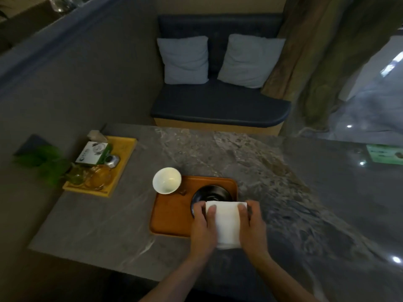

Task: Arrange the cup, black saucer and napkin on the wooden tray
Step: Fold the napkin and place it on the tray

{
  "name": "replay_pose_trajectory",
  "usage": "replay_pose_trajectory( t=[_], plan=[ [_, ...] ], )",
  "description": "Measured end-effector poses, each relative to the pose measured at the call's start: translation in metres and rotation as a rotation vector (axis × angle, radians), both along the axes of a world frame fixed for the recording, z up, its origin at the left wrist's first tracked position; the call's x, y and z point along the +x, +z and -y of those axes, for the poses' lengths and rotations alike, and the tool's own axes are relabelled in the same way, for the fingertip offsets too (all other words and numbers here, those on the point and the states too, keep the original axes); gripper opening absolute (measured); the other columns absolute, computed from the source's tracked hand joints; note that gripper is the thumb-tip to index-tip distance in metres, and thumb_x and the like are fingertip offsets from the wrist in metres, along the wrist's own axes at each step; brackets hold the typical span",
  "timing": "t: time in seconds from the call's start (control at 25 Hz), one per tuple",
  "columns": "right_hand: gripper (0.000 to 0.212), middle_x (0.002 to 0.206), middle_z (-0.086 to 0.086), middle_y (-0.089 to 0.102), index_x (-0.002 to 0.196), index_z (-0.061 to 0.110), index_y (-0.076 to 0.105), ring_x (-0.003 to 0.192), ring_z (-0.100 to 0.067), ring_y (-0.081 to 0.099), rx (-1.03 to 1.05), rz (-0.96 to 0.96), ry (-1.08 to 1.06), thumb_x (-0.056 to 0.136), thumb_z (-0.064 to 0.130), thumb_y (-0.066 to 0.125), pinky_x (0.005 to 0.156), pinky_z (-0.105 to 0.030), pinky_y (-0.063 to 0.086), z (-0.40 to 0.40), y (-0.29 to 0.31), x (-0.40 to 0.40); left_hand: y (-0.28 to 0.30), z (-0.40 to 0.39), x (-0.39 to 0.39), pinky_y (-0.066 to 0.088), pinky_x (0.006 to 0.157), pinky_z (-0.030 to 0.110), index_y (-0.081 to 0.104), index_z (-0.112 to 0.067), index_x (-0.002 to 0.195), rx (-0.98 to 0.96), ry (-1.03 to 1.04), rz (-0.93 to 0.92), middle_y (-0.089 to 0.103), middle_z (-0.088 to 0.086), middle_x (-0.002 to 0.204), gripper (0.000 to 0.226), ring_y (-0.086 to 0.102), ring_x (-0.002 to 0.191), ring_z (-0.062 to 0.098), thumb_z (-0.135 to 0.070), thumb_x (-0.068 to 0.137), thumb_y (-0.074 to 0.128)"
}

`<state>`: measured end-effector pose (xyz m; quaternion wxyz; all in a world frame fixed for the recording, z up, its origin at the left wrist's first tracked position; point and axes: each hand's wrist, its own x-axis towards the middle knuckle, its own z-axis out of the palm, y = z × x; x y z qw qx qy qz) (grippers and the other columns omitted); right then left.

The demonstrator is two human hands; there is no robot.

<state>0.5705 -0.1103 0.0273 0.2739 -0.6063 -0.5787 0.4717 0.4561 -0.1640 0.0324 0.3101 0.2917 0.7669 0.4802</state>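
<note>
At the far left of the grey stone table (104, 214) sits a yellow tray (122, 162) carrying a green and white box (92, 153), a small metal object (112, 160) and some glassware (96, 178), with a green plant (43, 162) just beside it.

Further right, the white cup (166, 180) stands upright at the far left corner of the wooden tray (172, 212); whether it rests fully inside the rim or partly over it cannot be told. Its mouth faces up and it looks empty. The black saucer (209, 194) lies on the tray's right half, well apart from the cup, and its near part is covered by the napkin.

The left hand (204, 223) grips the left edge of the folded white napkin (226, 223), thumb on top and the other fingers curled underneath, closed around the fabric. The napkin is held flat between both hands, its far end over the saucer's near side and its near end reaching past the tray's front edge; whether it touches the saucer is not clear.

The right hand (253, 223) holds the napkin's right edge in the same way, thumb pressed on top and fingers wrapped under.

Beyond the table stands a dark blue bench (218, 105) with two pale cushions (183, 59).
</note>
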Motion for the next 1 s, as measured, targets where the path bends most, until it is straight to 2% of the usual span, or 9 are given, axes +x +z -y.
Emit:
replay_pose_trajectory(
  t=[0.12,0.24,0.36,0.52,0.6,0.68,0.76,0.88,1.0],
  plan=[
    [0.011,0.097,0.004,0.060,0.105,0.045,0.040,0.083,-0.006,0.059,-0.020,0.002,0.026,0.096,0.050,0.042,0.066,-0.033,0.052,0.012,-0.008,-0.037,-0.007,0.019,-0.041,0.056,0.071,0.026,0.040,-0.042,0.110,-0.019,-0.018,0.080,0.056,-0.015,0.109,0.014,0.060,0.095,0.006,-0.048,0.097,0.043],
    [0.018,0.094,0.010,0.060,0.105,0.045,0.039,0.081,-0.004,0.060,-0.028,0.000,0.082,0.092,0.057,0.040,0.060,-0.027,0.048,0.023,-0.018,-0.073,-0.017,0.034,-0.086,0.051,0.064,0.014,0.042,-0.038,0.106,-0.025,-0.040,0.052,0.056,-0.012,0.106,0.011,0.058,0.092,-0.002,-0.044,0.098,0.044],
    [0.031,0.098,0.015,0.055,0.111,0.045,0.036,0.085,-0.004,0.059,-0.054,-0.003,0.134,0.087,0.064,0.037,0.060,-0.021,0.046,0.033,-0.026,-0.099,-0.030,0.043,-0.124,0.047,0.065,0.013,0.042,-0.043,0.104,-0.070,-0.068,0.016,0.054,-0.015,0.104,0.007,0.054,0.092,-0.009,-0.043,0.098,0.045],
    [0.024,0.114,0.006,0.052,0.116,0.045,0.033,0.093,-0.008,0.058,-0.141,-0.012,0.204,0.095,0.050,0.043,0.066,-0.026,0.052,0.044,-0.031,-0.125,-0.048,0.055,-0.165,0.051,0.072,0.022,0.033,-0.052,0.112,-0.217,-0.156,0.140,0.049,-0.016,0.115,0.017,0.056,0.098,0.004,-0.050,0.097,0.041],
    [0.029,0.120,0.003,0.047,0.124,0.039,0.033,0.098,-0.013,0.057,-0.197,-0.009,0.228,0.098,0.036,0.047,0.073,-0.036,0.058,0.045,-0.031,-0.133,-0.056,0.059,-0.180,0.051,0.075,0.024,0.027,-0.051,0.122,-0.273,-0.208,0.186,0.043,-0.015,0.121,0.028,0.053,0.103,0.006,-0.048,0.098,0.041],
    [0.038,0.121,0.003,0.046,0.129,0.034,0.034,0.107,-0.020,0.055,-0.273,-0.001,0.272,0.097,0.025,0.052,0.085,-0.048,0.057,0.045,-0.031,-0.137,-0.063,0.064,-0.190,0.053,0.090,0.040,0.026,-0.047,0.131,-0.290,-0.224,0.238,0.040,-0.010,0.130,0.036,0.049,0.113,0.012,-0.041,0.100,0.043],
    [0.045,0.123,0.002,0.047,0.129,0.034,0.037,0.113,-0.022,0.052,-0.323,0.015,0.319,0.093,0.016,0.057,0.091,-0.050,0.054,0.044,-0.032,-0.141,-0.070,0.069,-0.202,0.049,0.098,0.053,0.026,-0.041,0.140,-0.307,-0.228,0.301,0.038,-0.004,0.138,0.045,0.046,0.123,0.021,-0.031,0.100,0.046],
    [0.053,0.126,0.002,0.051,0.133,0.033,0.039,0.116,-0.021,0.052,-0.346,0.053,0.316,0.090,0.009,0.059,0.093,-0.051,0.053,0.043,-0.040,-0.148,-0.076,0.070,-0.212,0.052,0.095,0.047,0.021,-0.036,0.148,-0.352,-0.273,0.356,0.037,-0.002,0.145,0.060,0.043,0.130,0.025,-0.016,0.098,0.050],
    [0.055,0.127,0.003,0.054,0.136,0.032,0.040,0.117,-0.019,0.054,-0.315,0.110,0.289,0.090,0.009,0.059,0.095,-0.048,0.052,0.044,-0.051,-0.156,-0.077,0.069,-0.213,0.047,0.102,0.047,0.029,-0.028,0.148,-0.363,-0.243,0.227,0.041,0.001,0.148,0.061,0.042,0.132,0.023,-0.011,0.095,0.055]
  ],
)
